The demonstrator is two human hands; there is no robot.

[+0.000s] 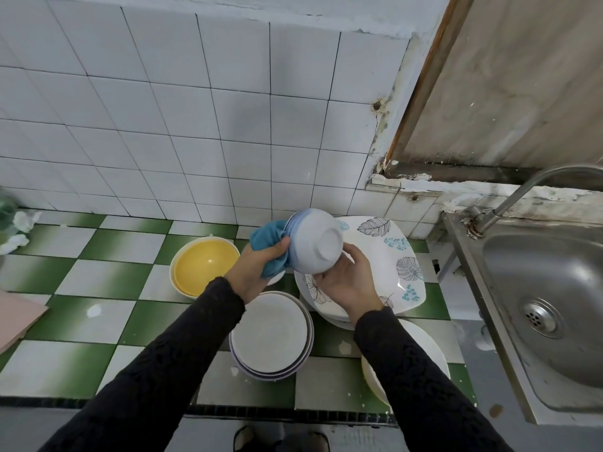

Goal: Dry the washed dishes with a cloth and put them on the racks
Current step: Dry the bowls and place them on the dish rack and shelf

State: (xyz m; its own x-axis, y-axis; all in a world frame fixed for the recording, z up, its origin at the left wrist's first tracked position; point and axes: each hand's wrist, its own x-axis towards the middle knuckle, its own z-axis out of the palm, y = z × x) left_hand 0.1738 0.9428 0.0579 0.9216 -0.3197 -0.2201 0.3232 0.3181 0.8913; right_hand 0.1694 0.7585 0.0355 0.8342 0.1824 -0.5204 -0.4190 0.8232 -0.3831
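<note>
Below both grips is the bench [98, 321], with plates [270, 334] stacked just under them, within easy reach. My right grip [346, 282] curls round the bowl [313, 243], holding it raised with its mouth tipped leftward so my left grip [257, 272], bunched round the cloth [266, 238], can wipe inside.

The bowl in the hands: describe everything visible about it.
The bowl is white with pale blue bands near its rim, glossy like glazed ceramic. It is tipped on its side, round foot toward the camera, mouth turned left. The right hand cups it from below; the left hand presses a blue cloth against its rim. It is held above the counter, its inside hidden.
</note>
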